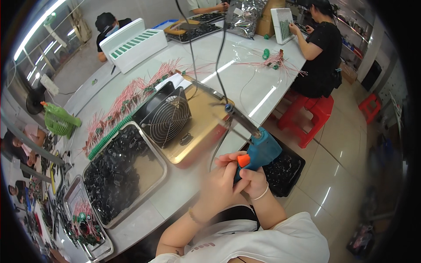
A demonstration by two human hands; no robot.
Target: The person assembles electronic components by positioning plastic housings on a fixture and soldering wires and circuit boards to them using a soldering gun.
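A blue soldering gun (264,149) with an orange trigger stands tilted in front of me, its thin metal barrel pointing up and left toward the fan. My right hand (255,183) is closed around the lower part of its grip. Next to the trigger, my left hand (225,179) touches the handle from the left, fingers curled; whether it also pinches something small between the fingers is hidden. Beyond the barrel a black fan with a wire grille (169,119) sits on a gold-coloured metal plate (199,127).
A metal tray (151,175) of black plastic parts lies left of the fan; a smaller tray (105,247) holds green boards with pink wires. More wired boards (127,98) line the table. A black bin (289,168) stands at right, near a red stool (307,114). Co-workers sit at the far side.
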